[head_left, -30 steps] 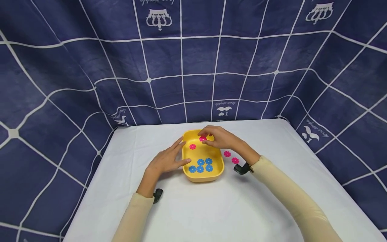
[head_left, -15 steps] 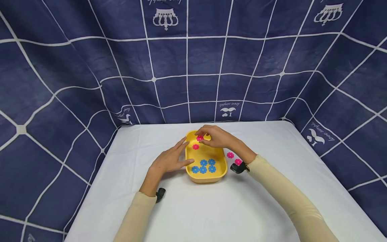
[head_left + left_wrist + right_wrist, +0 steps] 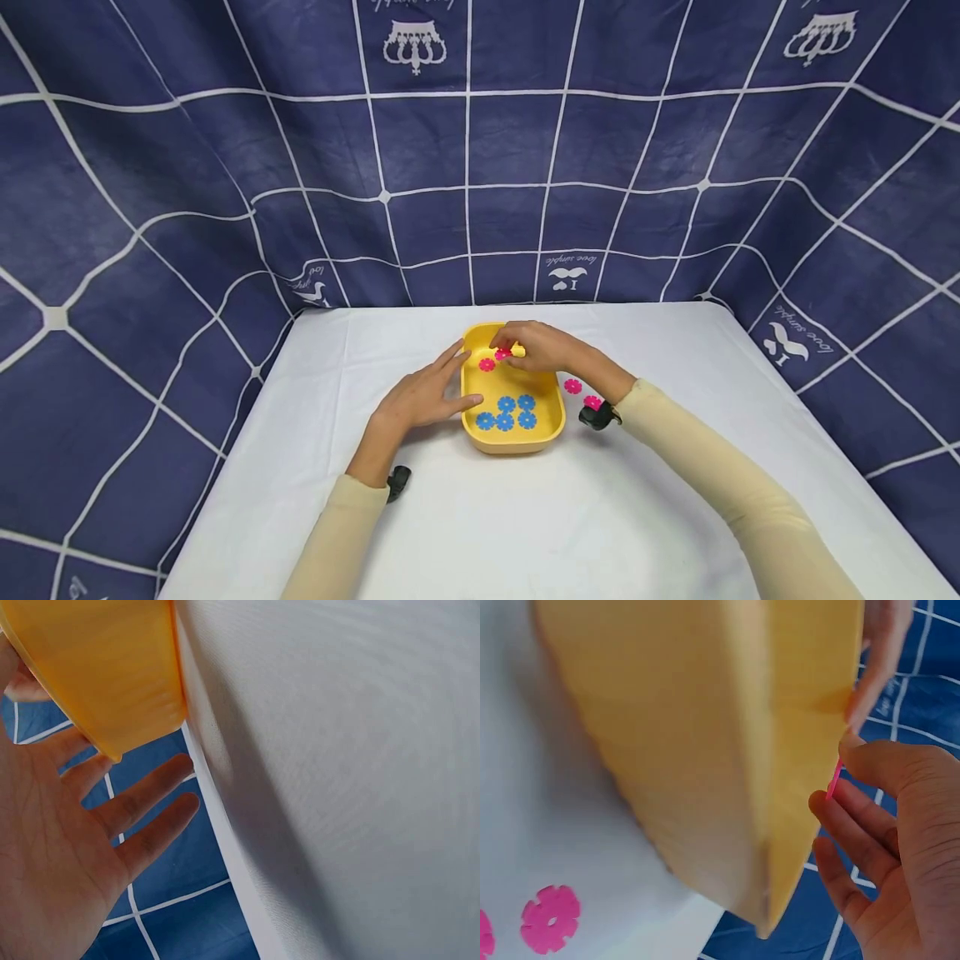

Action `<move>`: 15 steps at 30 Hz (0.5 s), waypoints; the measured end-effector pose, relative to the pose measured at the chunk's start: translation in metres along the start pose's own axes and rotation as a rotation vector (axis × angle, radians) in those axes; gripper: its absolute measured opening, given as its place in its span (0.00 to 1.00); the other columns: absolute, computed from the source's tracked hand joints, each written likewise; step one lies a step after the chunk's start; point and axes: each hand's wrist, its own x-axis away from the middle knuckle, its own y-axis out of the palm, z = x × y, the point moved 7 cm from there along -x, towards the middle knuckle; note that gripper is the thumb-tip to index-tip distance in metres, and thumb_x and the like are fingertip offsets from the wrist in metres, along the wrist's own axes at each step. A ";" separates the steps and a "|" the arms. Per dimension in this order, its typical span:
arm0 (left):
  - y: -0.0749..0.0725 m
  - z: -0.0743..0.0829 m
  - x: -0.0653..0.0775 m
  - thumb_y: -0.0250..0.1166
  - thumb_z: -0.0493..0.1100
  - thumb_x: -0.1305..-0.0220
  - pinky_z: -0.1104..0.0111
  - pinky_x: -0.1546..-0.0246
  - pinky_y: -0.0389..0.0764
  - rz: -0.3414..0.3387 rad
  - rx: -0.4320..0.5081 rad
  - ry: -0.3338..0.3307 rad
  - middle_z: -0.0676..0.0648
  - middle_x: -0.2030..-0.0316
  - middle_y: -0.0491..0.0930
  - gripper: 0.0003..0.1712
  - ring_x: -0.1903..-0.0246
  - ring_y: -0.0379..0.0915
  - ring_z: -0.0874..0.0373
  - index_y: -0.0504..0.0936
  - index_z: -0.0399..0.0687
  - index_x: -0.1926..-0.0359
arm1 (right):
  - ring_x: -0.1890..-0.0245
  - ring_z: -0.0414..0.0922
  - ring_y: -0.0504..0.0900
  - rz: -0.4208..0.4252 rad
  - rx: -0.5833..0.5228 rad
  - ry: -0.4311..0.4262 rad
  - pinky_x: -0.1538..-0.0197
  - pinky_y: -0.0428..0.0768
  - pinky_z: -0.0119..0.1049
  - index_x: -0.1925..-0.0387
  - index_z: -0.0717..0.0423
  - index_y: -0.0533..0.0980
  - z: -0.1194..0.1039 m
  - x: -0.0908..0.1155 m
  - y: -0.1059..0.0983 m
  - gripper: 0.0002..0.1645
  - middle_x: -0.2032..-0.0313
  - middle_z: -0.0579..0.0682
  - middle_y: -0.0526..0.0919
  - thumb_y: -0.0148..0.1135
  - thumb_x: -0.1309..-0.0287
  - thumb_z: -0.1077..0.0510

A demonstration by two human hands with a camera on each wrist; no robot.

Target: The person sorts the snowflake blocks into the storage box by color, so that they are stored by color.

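My right hand (image 3: 540,346) is pinching a pink disc (image 3: 834,780) between thumb and a fingertip, the remaining fingers curling loosely. I am reaching in from the right, and the disc is showing nearly edge-on at my right wrist. My left hand (image 3: 420,396) is holding nothing; its fingers are spreading, nearly straight, along the tray's left rim, with the thumb tip reaching over it. How firmly I am pressing there, I cannot tell.

The tray (image 3: 487,386) is lying between my hands, its long axis running away from me. Inside, a second disc (image 3: 487,364) is lying just left of the pinched one and slightly nearer me, between my left fingertips and my right hand, with the right being nearer. Whether the two discs are touching, I cannot tell.

Five blue discs (image 3: 506,403) are clustering at the tray's near end, well apart from the pink pair. Outside, two more pink discs (image 3: 573,386) are lying on the white surface (image 3: 480,517), right of the tray, below my right forearm. Beyond, a blue cloth (image 3: 502,150) is hanging.
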 end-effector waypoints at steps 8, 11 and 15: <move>0.002 -0.003 0.002 0.57 0.82 0.33 0.42 0.34 0.79 -0.008 -0.009 -0.012 0.64 0.13 0.40 0.56 0.25 0.70 0.46 0.57 0.63 0.13 | 0.46 0.47 0.86 -0.092 0.057 0.015 0.39 0.87 0.44 0.41 0.52 0.85 0.013 -0.005 0.020 0.19 0.48 0.51 0.88 0.73 0.32 0.59; 0.000 -0.002 0.002 0.56 0.83 0.33 0.43 0.35 0.80 -0.006 -0.011 -0.005 0.63 0.13 0.40 0.56 0.25 0.70 0.47 0.57 0.63 0.13 | 0.46 0.49 0.86 -0.104 0.065 0.013 0.39 0.86 0.45 0.42 0.53 0.85 0.015 -0.006 0.023 0.18 0.48 0.52 0.88 0.73 0.32 0.58; -0.001 0.001 0.002 0.57 0.82 0.32 0.44 0.35 0.81 -0.004 -0.006 0.006 0.63 0.13 0.41 0.56 0.25 0.70 0.47 0.57 0.62 0.13 | 0.48 0.47 0.86 -0.107 0.087 0.005 0.40 0.87 0.44 0.43 0.52 0.86 0.019 -0.007 0.027 0.18 0.49 0.50 0.88 0.74 0.32 0.57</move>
